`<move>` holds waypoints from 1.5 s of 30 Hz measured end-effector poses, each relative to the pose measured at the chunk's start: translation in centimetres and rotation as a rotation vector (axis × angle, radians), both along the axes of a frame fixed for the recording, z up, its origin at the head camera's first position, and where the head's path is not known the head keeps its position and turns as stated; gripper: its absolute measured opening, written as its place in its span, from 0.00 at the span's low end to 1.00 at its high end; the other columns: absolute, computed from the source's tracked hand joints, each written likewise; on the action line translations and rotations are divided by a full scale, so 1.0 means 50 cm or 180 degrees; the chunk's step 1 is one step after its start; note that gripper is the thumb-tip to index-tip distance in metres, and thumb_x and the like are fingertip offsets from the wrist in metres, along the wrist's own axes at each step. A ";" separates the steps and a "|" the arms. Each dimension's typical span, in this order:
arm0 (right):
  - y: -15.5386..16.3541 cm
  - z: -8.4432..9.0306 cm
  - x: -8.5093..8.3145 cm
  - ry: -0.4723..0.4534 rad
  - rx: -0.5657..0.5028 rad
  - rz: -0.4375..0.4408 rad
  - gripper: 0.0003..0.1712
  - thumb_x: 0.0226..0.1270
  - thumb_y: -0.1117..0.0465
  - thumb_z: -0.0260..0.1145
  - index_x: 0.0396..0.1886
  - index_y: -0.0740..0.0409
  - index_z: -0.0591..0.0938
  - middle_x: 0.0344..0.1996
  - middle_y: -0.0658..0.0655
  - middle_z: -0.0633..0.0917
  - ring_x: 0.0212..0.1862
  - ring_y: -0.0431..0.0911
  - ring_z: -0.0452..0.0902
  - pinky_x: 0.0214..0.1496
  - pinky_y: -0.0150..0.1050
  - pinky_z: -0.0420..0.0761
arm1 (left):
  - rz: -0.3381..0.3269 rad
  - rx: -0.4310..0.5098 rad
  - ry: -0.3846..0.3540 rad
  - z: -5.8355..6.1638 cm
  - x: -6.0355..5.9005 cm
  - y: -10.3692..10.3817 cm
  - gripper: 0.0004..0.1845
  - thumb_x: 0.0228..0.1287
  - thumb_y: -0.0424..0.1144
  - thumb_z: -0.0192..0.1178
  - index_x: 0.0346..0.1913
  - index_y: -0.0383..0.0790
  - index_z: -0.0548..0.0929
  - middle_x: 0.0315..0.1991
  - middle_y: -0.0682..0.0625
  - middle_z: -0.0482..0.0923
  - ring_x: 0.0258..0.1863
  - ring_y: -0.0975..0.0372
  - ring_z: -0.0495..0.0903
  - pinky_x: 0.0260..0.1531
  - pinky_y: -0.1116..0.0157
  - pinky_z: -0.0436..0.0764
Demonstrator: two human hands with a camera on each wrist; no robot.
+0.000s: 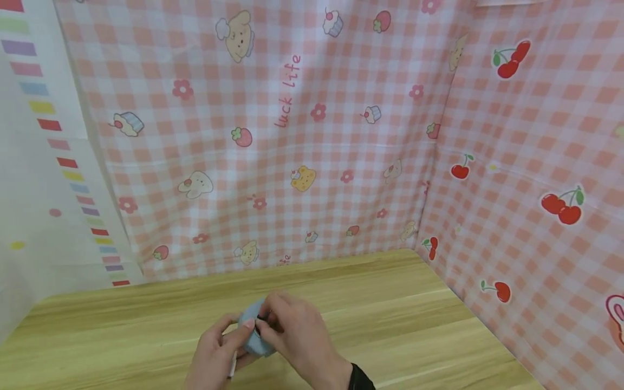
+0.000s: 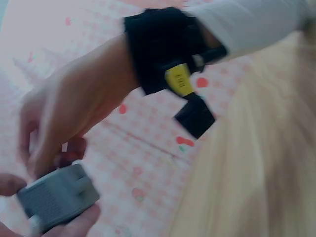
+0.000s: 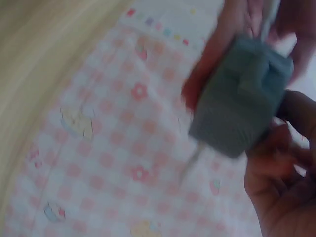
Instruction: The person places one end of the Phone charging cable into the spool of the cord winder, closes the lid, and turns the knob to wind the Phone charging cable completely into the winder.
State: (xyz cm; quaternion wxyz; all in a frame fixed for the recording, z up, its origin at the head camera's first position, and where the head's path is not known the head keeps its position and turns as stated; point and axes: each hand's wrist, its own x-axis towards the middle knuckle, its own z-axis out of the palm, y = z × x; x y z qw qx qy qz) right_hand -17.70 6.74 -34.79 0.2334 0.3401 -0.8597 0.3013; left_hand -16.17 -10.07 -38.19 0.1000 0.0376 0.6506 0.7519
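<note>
A blue-grey plastic box (image 1: pixel 251 337) with a finely ribbed side and a raised block on one face is held above the table. My left hand (image 1: pixel 213 346) grips it, thumb on the near face and fingers behind. The thumb and fingers of my right hand (image 1: pixel 303 336) pinch a small dark part (image 1: pixel 260 318) at the box's face; what it is cannot be told. In the right wrist view the box (image 3: pixel 242 98) is blurred, with a thin pale strip (image 3: pixel 192 160) jutting past its lower end. In the left wrist view, my right hand (image 2: pixel 59 116) meets the box's upper edge.
The wood-grain table (image 1: pixel 390 314) runs back to a pink checked cloth (image 1: pixel 273 146) hung behind it. Another checked cloth with cherries (image 1: pixel 531 179) stands along the right side, and a white sheet (image 1: pixel 39 162) along the left. A black band (image 2: pixel 158 49) circles the right wrist.
</note>
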 end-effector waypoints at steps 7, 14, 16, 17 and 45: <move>0.020 0.009 -0.004 0.0554 0.0506 0.0151 0.01 0.62 0.58 0.68 0.32 0.48 0.85 0.26 0.45 0.76 0.28 0.33 0.72 0.32 0.17 0.68 | -0.0811 0.0490 -0.0234 0.007 -0.016 -0.038 0.33 0.74 0.42 0.49 0.71 0.26 0.51 0.49 0.48 0.82 0.45 0.59 0.85 0.51 0.58 0.82; 0.020 0.017 0.000 0.0737 0.0803 0.0251 0.01 0.60 0.56 0.69 0.33 0.44 0.85 0.30 0.41 0.81 0.35 0.33 0.75 0.36 0.17 0.72 | -0.1011 0.0475 -0.0238 0.007 -0.017 -0.037 0.39 0.76 0.46 0.46 0.70 0.19 0.43 0.53 0.43 0.81 0.48 0.57 0.84 0.51 0.56 0.81; 0.018 0.015 0.001 0.0770 0.0761 0.0251 0.01 0.60 0.56 0.70 0.32 0.45 0.85 0.28 0.42 0.81 0.33 0.32 0.74 0.34 0.16 0.71 | -0.0953 0.0476 -0.0228 0.005 -0.015 -0.035 0.38 0.75 0.45 0.47 0.70 0.19 0.45 0.51 0.45 0.82 0.47 0.58 0.84 0.51 0.55 0.81; 0.017 0.013 0.001 0.0786 0.0729 0.0228 0.01 0.61 0.57 0.70 0.32 0.45 0.85 0.27 0.42 0.80 0.31 0.32 0.73 0.33 0.16 0.69 | -0.0913 0.0484 -0.0212 0.004 -0.015 -0.033 0.37 0.75 0.45 0.47 0.70 0.19 0.47 0.50 0.46 0.83 0.47 0.59 0.84 0.51 0.55 0.81; 0.035 0.021 -0.016 0.0277 -0.0143 0.1160 0.08 0.67 0.60 0.64 0.44 0.53 0.79 0.33 0.48 0.78 0.29 0.31 0.69 0.33 0.17 0.70 | -0.0493 0.0174 0.0017 0.022 -0.010 -0.043 0.36 0.73 0.45 0.50 0.69 0.19 0.52 0.50 0.43 0.82 0.46 0.59 0.85 0.47 0.57 0.83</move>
